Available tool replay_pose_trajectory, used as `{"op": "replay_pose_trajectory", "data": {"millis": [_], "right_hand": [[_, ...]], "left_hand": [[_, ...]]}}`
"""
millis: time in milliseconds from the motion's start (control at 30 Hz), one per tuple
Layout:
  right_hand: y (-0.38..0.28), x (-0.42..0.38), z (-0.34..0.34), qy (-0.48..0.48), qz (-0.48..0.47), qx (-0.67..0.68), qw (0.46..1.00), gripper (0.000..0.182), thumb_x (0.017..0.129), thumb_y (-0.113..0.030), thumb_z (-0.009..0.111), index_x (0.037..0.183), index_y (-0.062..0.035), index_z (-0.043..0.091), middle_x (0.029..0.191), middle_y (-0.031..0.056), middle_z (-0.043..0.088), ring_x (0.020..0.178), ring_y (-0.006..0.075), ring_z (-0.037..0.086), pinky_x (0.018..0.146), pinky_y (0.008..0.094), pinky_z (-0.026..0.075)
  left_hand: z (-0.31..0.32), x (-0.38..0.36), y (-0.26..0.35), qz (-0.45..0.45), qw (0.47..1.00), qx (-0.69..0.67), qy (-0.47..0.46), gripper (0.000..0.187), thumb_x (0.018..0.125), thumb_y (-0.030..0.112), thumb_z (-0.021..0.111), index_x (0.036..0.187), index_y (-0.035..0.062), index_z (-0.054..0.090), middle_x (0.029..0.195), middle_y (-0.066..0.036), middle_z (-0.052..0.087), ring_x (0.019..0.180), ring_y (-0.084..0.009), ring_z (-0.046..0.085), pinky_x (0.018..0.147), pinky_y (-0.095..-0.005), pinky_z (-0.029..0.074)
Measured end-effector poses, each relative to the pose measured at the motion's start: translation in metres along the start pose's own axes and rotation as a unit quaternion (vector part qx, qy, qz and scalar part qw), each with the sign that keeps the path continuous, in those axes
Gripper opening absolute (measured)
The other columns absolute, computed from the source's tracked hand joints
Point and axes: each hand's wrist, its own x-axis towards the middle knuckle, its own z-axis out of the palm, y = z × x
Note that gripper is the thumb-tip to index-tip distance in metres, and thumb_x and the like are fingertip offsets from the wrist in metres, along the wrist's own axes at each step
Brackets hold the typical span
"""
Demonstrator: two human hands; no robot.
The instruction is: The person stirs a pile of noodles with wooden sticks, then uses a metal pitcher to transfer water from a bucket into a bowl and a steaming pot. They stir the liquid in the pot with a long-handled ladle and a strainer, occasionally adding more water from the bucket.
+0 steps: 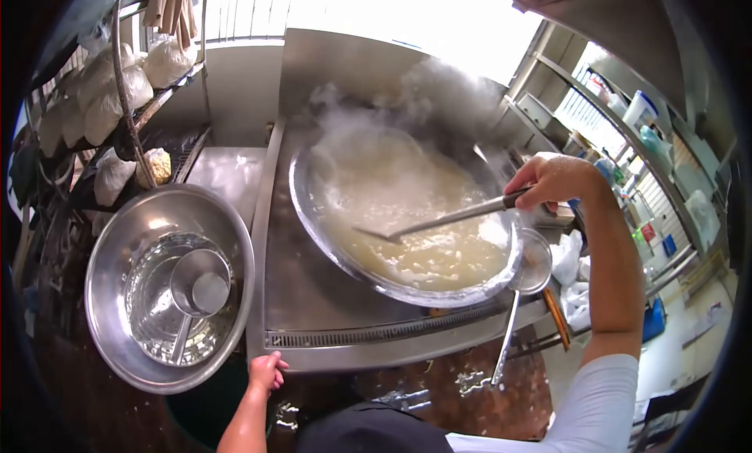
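My right hand (552,180) is wrapped round the dark grip of a long-handled metal spatula (462,214). The flat end of the spatula is over a large round wok (345,271), near the surface of the steaming, cloudy liquid (439,253). Pale lumps and foam show in the bubbling liquid. Low at the stove's front edge (352,359), my left hand (267,372) is closed with fingers curled, and I see nothing in it.
A big steel basin (106,296) at left holds a long-handled metal dipper (207,285). A round strainer (533,261) leans right of the wok. Filled plastic bags (106,101) line the left rack; shelves (627,132) with containers stand at right. Steam (376,108) blurs the wok's back.
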Motion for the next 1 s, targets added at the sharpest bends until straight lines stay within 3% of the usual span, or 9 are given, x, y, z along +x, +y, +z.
{"op": "replay_pose_trajectory", "data": {"millis": [167,400,467,567,633,667,733,933,1000], "right_hand": [[-0.025,-0.003,0.017,-0.083,0.061,-0.055,0.993,0.031,0.078,-0.024,0.07,0.107,-0.0161,0.071,0.072,-0.0018,0.067,0.052,0.008,0.054,0.044,0.0218,0.04],[0.014,0.143,0.097,-0.14,0.019,-0.091,0.986,0.026,0.075,-0.024,0.069,0.099,-0.0176,0.073,0.075,0.0009,0.068,0.065,0.0097,0.063,0.052,0.0259,0.05],[0.019,0.185,0.118,-0.1,0.029,-0.132,0.986,0.025,0.071,-0.025,0.067,0.093,-0.0168,0.073,0.073,0.003,0.067,0.065,0.0121,0.063,0.054,0.0276,0.052],[0.018,0.241,0.124,-0.109,0.03,-0.17,0.979,0.031,0.075,-0.023,0.065,0.104,-0.0159,0.071,0.085,0.006,0.07,0.071,0.0203,0.066,0.064,0.0336,0.055],[0.026,0.288,0.135,-0.004,0.052,-0.232,0.971,0.026,0.077,-0.023,0.065,0.1,-0.0125,0.072,0.096,0.0098,0.071,0.085,0.0258,0.069,0.07,0.0357,0.055],[0.03,0.308,0.139,-0.007,0.055,-0.23,0.972,0.026,0.077,-0.023,0.065,0.1,-0.0125,0.072,0.096,0.0098,0.071,0.085,0.0258,0.069,0.07,0.0357,0.055],[0.036,0.343,0.145,0.089,0.074,-0.182,0.976,0.024,0.078,-0.021,0.065,0.099,-0.0094,0.072,0.106,0.0121,0.069,0.097,0.0278,0.067,0.076,0.0379,0.054],[0.055,0.423,0.16,0.133,0.124,-0.155,0.971,0.022,0.082,-0.019,0.065,0.101,-0.0129,0.073,0.107,0.0089,0.069,0.1,0.0267,0.067,0.075,0.0388,0.056],[0.06,0.418,0.185,0.171,0.144,-0.09,0.971,0.022,0.084,-0.013,0.06,0.101,-0.0114,0.072,0.108,0.0121,0.069,0.1,0.0264,0.067,0.075,0.0411,0.056]], "left_hand": [[0.0,0.001,0.0,-0.005,1.0,-0.013,0.004,0.039,0.093,0.034,0.052,0.075,0.0015,0.065,0.046,-0.007,0.053,0.032,-0.0129,0.045,0.031,-0.0255,0.035],[0.001,-0.005,0.005,-0.034,0.999,-0.007,0.012,0.039,0.093,0.034,0.052,0.074,0.0019,0.066,0.046,-0.007,0.053,0.032,-0.0123,0.045,0.032,-0.025,0.034],[0.001,-0.006,0.005,-0.043,0.999,-0.012,0.023,0.04,0.093,0.033,0.053,0.074,0.0006,0.066,0.045,-0.007,0.053,0.032,-0.0122,0.045,0.032,-0.025,0.035],[0.002,-0.009,0.006,-0.05,0.998,-0.012,0.037,0.041,0.093,0.032,0.053,0.072,-0.0018,0.065,0.045,-0.008,0.053,0.032,-0.0127,0.046,0.031,-0.0248,0.035],[0.001,-0.007,0.0,-0.053,0.997,-0.016,0.047,0.042,0.093,0.031,0.053,0.071,-0.0021,0.065,0.044,-0.008,0.053,0.031,-0.0131,0.045,0.03,-0.0249,0.034],[0.001,-0.006,-0.004,-0.052,0.997,-0.024,0.056,0.043,0.093,0.031,0.053,0.069,-0.0024,0.065,0.044,-0.008,0.053,0.03,-0.0135,0.045,0.029,-0.0249,0.033],[0.002,-0.008,0.0,-0.059,0.996,-0.019,0.063,0.044,0.093,0.031,0.052,0.068,-0.0028,0.064,0.044,-0.008,0.052,0.03,-0.0138,0.045,0.029,-0.0251,0.033],[-0.001,-0.008,0.0,-0.063,0.996,-0.003,0.068,0.048,0.094,0.032,0.05,0.065,-0.0038,0.064,0.041,-0.009,0.051,0.027,-0.014,0.043,0.027,-0.025,0.031],[0.0,-0.006,-0.001,-0.053,0.996,-0.02,0.075,0.049,0.094,0.033,0.05,0.065,-0.0036,0.064,0.041,-0.008,0.05,0.027,-0.0136,0.042,0.027,-0.0249,0.031]]}}
